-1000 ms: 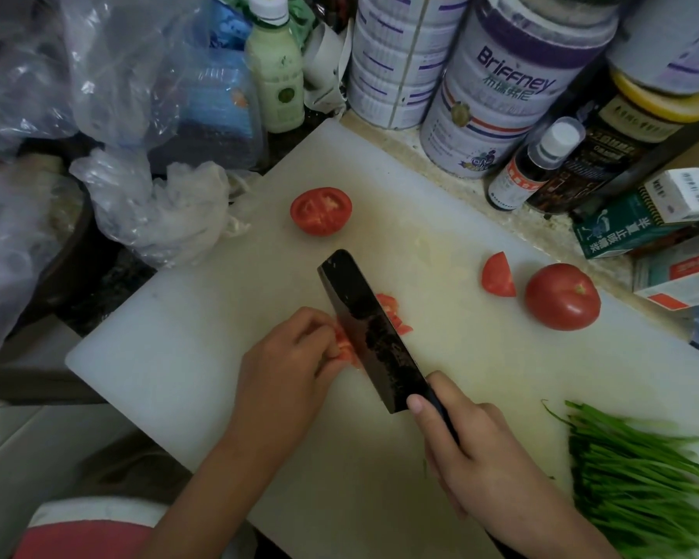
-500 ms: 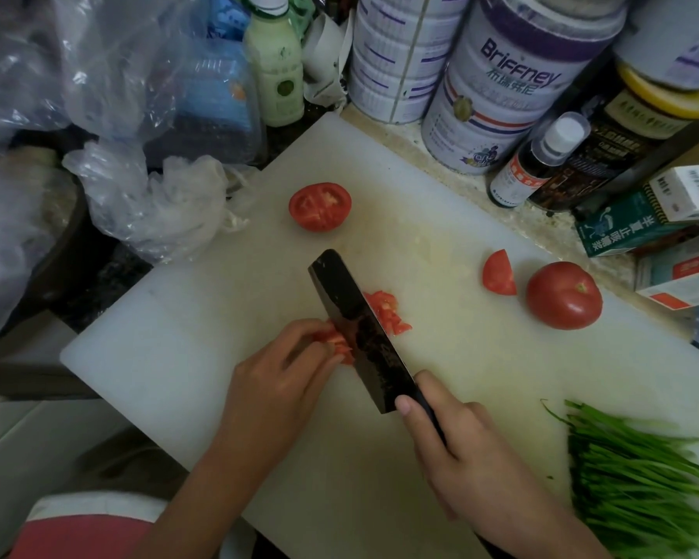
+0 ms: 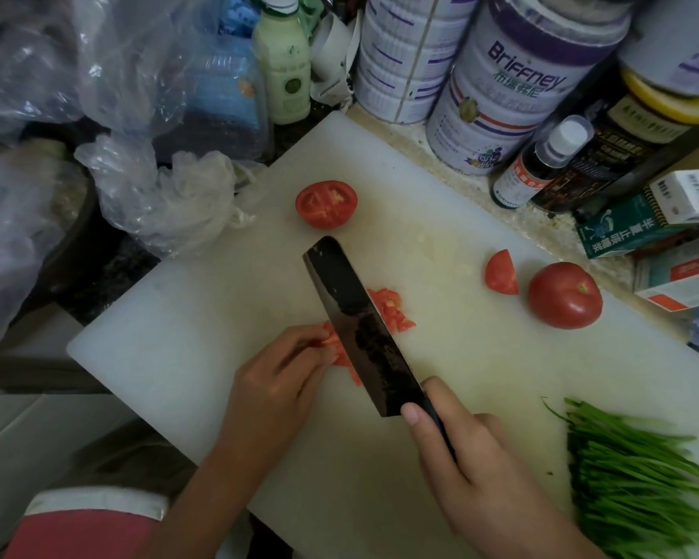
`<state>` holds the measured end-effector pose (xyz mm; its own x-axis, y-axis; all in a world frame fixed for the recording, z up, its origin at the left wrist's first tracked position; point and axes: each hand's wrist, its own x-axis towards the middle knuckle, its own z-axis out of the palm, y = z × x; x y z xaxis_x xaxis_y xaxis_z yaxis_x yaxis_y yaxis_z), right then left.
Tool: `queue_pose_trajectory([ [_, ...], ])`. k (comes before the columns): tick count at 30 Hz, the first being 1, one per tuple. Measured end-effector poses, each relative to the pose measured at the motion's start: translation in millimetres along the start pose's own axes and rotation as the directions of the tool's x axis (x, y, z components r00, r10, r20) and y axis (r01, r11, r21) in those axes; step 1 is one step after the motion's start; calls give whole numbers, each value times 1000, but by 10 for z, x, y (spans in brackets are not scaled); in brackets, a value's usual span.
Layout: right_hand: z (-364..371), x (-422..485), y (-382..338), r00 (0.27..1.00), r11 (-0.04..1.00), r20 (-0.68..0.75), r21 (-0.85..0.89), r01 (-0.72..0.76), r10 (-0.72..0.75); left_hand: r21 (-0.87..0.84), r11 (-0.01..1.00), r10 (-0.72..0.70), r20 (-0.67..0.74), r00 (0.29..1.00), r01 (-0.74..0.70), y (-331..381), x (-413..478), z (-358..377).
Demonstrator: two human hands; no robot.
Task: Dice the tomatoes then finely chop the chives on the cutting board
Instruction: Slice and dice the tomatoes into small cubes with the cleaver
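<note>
Since a second before, my knife [image 3: 356, 324] had stepped further into the tomato strip [image 3: 331, 340], and the diced pile [image 3: 390, 310] right of the blade had grown. My left hand [image 3: 275, 381] held its fingers [image 3: 305, 342] curled down on that strip; my right hand [image 3: 473, 461] was clamped round the knife handle. On the cutting board [image 3: 178, 336] a half tomato [image 3: 326, 203], a wedge [image 3: 501, 272] and a whole tomato [image 3: 564, 294] waited uncut. The chives [image 3: 642, 486] lay untouched at its near right, so I judged the job barely begun.
</note>
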<state>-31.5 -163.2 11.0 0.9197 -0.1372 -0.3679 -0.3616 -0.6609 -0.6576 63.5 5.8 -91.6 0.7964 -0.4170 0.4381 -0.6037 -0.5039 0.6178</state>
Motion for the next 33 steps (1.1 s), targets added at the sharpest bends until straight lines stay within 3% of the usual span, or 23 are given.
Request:
queue_pose_trajectory([
  [14,200,52,7,997,991,12,-105,78,-77,12,1000,26,-31,999,-25,-34,-14,41],
  [19,214,67,-59,997,980,53,-183,72,-63,5,1000,27,-3,1000,-27,-59,-11,11],
  [25,154,112,-39,996,987,78,-156,46,-34,3,1000,30,-4,1000,-30,-87,-17,29],
  [33,244,39,11,998,992,-43,-115,44,-49,-9,1000,-5,58,998,6,-111,-41,28],
])
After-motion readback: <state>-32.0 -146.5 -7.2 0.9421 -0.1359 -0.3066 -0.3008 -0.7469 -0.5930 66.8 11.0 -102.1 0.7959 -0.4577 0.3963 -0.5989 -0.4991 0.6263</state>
